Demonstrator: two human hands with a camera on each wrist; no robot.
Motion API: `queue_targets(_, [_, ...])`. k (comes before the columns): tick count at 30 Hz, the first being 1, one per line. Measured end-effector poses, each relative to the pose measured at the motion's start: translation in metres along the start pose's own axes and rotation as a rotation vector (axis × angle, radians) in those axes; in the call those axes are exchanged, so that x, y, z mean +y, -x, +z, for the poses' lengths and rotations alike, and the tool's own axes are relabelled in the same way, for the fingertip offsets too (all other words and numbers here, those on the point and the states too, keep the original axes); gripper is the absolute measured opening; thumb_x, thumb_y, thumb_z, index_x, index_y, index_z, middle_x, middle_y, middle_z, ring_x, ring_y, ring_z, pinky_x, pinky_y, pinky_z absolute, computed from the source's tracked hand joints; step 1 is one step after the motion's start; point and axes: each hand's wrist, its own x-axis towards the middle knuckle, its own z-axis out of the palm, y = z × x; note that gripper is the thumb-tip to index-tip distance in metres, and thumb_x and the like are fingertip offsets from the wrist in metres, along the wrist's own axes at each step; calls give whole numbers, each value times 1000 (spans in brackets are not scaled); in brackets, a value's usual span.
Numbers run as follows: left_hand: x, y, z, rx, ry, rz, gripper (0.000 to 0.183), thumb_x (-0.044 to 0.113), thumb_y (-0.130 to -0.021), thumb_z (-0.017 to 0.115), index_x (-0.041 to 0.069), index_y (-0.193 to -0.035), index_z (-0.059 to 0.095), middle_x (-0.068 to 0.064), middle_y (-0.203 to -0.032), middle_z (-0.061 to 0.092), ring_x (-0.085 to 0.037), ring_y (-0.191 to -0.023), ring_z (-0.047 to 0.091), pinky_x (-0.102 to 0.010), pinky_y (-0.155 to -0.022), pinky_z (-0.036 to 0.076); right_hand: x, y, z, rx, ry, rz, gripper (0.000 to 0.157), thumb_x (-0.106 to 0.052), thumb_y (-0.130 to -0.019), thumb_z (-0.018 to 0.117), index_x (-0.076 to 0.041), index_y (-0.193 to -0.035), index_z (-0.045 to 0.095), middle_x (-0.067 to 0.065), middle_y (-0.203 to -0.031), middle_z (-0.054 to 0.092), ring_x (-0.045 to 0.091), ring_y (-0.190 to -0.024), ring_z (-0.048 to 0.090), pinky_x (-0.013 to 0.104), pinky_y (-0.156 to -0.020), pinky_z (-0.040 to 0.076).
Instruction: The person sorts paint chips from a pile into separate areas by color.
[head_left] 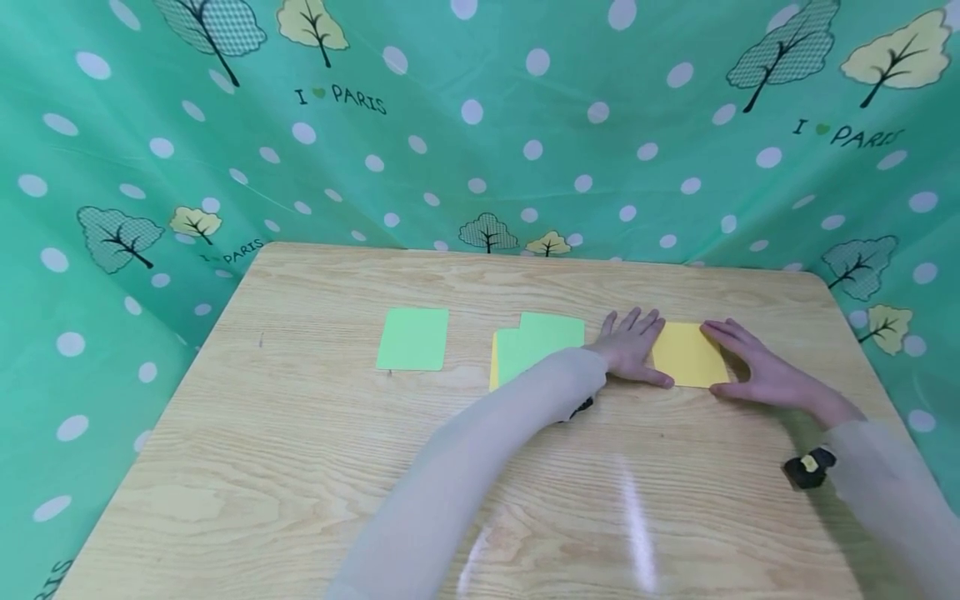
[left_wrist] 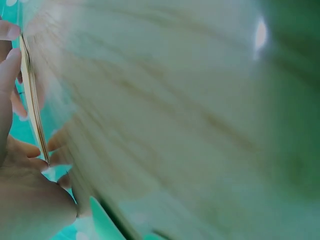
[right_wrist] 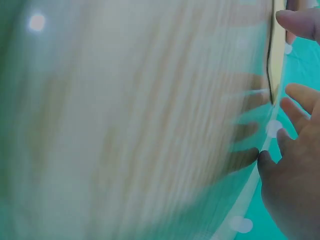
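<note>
A yellow square of paper (head_left: pixel 686 354) lies on the table between my two hands. Edge-on in the left wrist view, the yellow paper (left_wrist: pixel 34 100) looks like a thin stack of several layers. My left hand (head_left: pixel 632 346) lies at its left side, fingers spread, with fingertips and thumb by the left corners. At the right side is my right hand (head_left: pixel 765 371), index finger by the far corner and thumb by the near one. In the right wrist view its other fingers (right_wrist: pixel 295 117) are apart and nearly straight.
Two overlapping green squares (head_left: pixel 551 333) lie left of my left hand, with a strip of yellow (head_left: pixel 493 362) under them, partly hidden by my left sleeve. Farther left lies a single green square (head_left: pixel 413 339). A green patterned curtain (head_left: pixel 480 150) hangs behind the wooden table (head_left: pixel 285 467).
</note>
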Motion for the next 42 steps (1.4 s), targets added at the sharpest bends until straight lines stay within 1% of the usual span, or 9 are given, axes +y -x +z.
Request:
queue_targets(5, [-3, 2, 0, 21, 49, 15, 96, 75, -87, 40, 23, -156, -2, 10, -160, -8, -15, -145, -12, -42, -115, -7, -6, 1, -1, 29, -45, 5, 93, -21, -83, 72, -3, -154, 14, 26, -156, 9, 44, -142, -8, 75, -102, 1])
queue_targets(12, [-4, 8, -4, 29, 115, 23, 89, 75, -89, 31, 26, -156, -4, 13, -159, -12, -15, -143, -16, -44, -114, -12, -13, 1, 0, 69, -63, -64, 84, -17, -88, 68, -6, -154, 17, 28, -155, 11, 47, -141, -4, 77, -99, 1])
queue_targets(16, [-9, 13, -8, 45, 113, 42, 86, 73, -91, 28, 25, -156, -2, 11, -159, -9, -18, -145, -12, -45, -114, -9, -16, 0, 4, 95, -44, -92, 82, -18, -89, 67, -6, -154, 18, 29, -154, 13, 49, -141, 0, 76, -100, 2])
queue_targets(21, [-29, 24, -5, 59, 144, 63, 85, 71, -93, 28, 22, -157, 1, 8, -160, -7, -20, -145, -11, -48, -114, -10, -23, -2, 8, 115, -43, -119, 80, -17, -90, 66, -5, -154, 19, 31, -153, 16, 49, -141, 3, 73, -103, 2])
queue_targets(23, [-39, 31, -4, 54, 144, 74, 84, 70, -93, 28, 21, -157, 2, 7, -160, -7, -21, -145, -13, -48, -113, -12, -26, -3, 9, 119, -45, -127, 79, -17, -90, 65, -4, -153, 20, 31, -153, 16, 49, -141, 3, 72, -105, 3])
queue_targets(27, [-56, 49, -4, 42, 103, 99, 84, 69, -94, 30, 19, -157, 3, 4, -160, -8, -23, -144, -14, -50, -112, -13, -31, -5, 11, 133, -54, -123, 78, -16, -89, 66, -5, -153, 23, 29, -153, 18, 45, -142, 4, 70, -106, 5])
queue_targets(31, [-66, 65, -6, 38, 92, 126, 84, 67, -95, 32, 17, -157, 4, 0, -161, -6, -25, -145, -12, -53, -112, -13, -38, -7, 13, 134, -68, -118, 78, -17, -90, 66, -8, -154, 22, 27, -154, 18, 44, -142, 5, 72, -105, 6])
queue_targets(36, [-77, 80, -4, 17, 63, 150, 83, 66, -95, 33, 18, -157, 5, -3, -161, -6, -26, -145, -11, -54, -112, -13, -47, -12, 17, 107, -72, -129, 77, -20, -91, 66, -10, -154, 22, 25, -155, 17, 44, -142, 4, 73, -103, 7])
queue_targets(42, [-96, 95, -1, 12, 33, 144, 85, 67, -95, 33, 19, -157, 2, -6, -161, -9, -25, -145, -13, -55, -111, -15, -58, -20, 25, 92, -58, -159, 77, -22, -91, 66, -10, -154, 24, 22, -156, 18, 44, -142, 6, 72, -105, 10])
